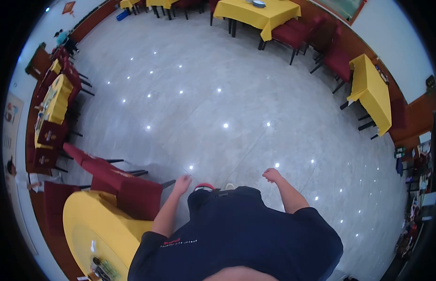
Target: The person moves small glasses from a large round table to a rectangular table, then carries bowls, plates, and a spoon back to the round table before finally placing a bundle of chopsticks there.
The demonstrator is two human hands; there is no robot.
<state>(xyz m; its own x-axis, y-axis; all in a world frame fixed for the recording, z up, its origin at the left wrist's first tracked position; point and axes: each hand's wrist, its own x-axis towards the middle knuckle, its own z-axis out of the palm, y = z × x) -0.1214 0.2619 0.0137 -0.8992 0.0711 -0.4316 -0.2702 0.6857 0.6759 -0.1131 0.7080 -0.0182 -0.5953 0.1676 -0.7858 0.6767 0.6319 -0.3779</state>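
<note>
My left hand hangs in front of my body at the left, its fingers curled closed with nothing visible in them. The nearest thing to it is a dark red chair, whose leg ends close by the wrist; I see no grip on it. On the other side my right hand is held out over the grey tiled floor, fingers also curled in and no object showing. Between the hands, the tips of my shoes peek out beyond my dark shirt.
A round table with a yellow cloth stands at my left, bottles on it. Yellow-covered tables and red chairs line the far side, left and right. People are at the left wall; a cluttered counter runs along the right.
</note>
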